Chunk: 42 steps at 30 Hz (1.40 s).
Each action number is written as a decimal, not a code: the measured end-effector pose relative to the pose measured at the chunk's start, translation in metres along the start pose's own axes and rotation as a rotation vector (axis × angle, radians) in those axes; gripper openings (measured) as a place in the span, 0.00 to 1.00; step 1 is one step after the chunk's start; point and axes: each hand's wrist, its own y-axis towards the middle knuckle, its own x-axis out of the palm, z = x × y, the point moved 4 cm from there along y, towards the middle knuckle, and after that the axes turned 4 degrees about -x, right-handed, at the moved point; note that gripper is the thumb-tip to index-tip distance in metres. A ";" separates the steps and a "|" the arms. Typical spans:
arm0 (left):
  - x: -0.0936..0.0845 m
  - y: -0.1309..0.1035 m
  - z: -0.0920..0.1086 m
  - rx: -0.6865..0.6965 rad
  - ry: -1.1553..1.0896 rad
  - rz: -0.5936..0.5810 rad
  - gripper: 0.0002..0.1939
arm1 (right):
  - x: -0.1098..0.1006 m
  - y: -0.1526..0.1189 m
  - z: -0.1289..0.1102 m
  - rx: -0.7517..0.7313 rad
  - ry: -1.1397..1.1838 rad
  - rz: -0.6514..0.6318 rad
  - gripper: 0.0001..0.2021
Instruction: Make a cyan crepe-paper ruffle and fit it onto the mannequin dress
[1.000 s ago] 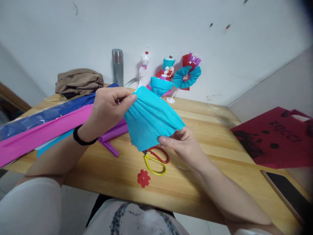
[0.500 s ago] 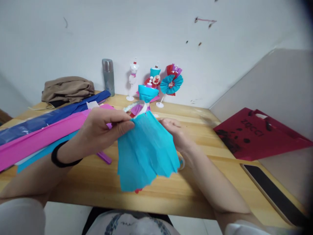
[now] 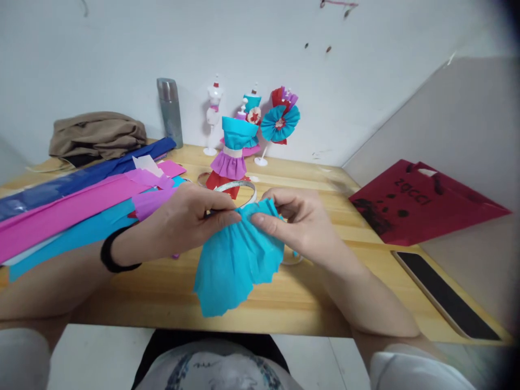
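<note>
A pleated piece of blue crepe paper (image 3: pixel 239 260) hangs over the front of the table, gathered along its top edge. My left hand (image 3: pixel 187 216) pinches that edge between thumb and fingers. On the right side, my right hand (image 3: pixel 300 222) grips the same edge, thumb in front and fingers behind. A pale band of tape (image 3: pixel 246 187) loops up behind the gathered edge. Just beyond stands a small dress form in a blue top (image 3: pixel 239 130) with a purple frill (image 3: pixel 228 164) and red paper below.
Pink paper (image 3: pixel 81 208), blue sheets and brown cloth (image 3: pixel 97 134) lie left. A grey bottle (image 3: pixel 169 114), a white form (image 3: pixel 213 111) and a blue paper flower (image 3: pixel 280 123) stand behind. A red bag (image 3: pixel 422 203) and phone (image 3: pixel 444 295) are right.
My right thumb has come onto the front of the blue paper, and my hands are closer together. The top edge is more bunched. The camera view has tilted down slightly.
</note>
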 end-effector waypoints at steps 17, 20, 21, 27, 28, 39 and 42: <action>0.005 0.000 -0.005 0.116 0.080 0.037 0.17 | -0.002 -0.001 0.001 -0.156 -0.168 0.092 0.08; 0.005 -0.001 -0.006 0.105 0.080 0.031 0.17 | 0.001 0.000 0.002 -0.143 -0.132 0.076 0.08; 0.005 -0.001 -0.005 0.095 0.077 0.031 0.17 | 0.002 0.000 0.001 -0.154 -0.131 0.067 0.07; 0.007 0.002 -0.008 0.019 -0.085 -0.041 0.16 | 0.003 0.000 0.000 -0.170 -0.081 0.051 0.06; 0.008 0.003 -0.010 0.005 -0.138 -0.075 0.17 | 0.003 0.000 0.001 -0.146 -0.050 0.053 0.07; 0.006 0.002 -0.011 -0.183 -0.339 -0.235 0.20 | 0.001 0.002 0.005 -0.029 0.044 0.054 0.14; 0.008 0.004 -0.012 -0.165 -0.243 -0.182 0.15 | 0.002 0.002 0.006 -0.038 0.024 0.062 0.13</action>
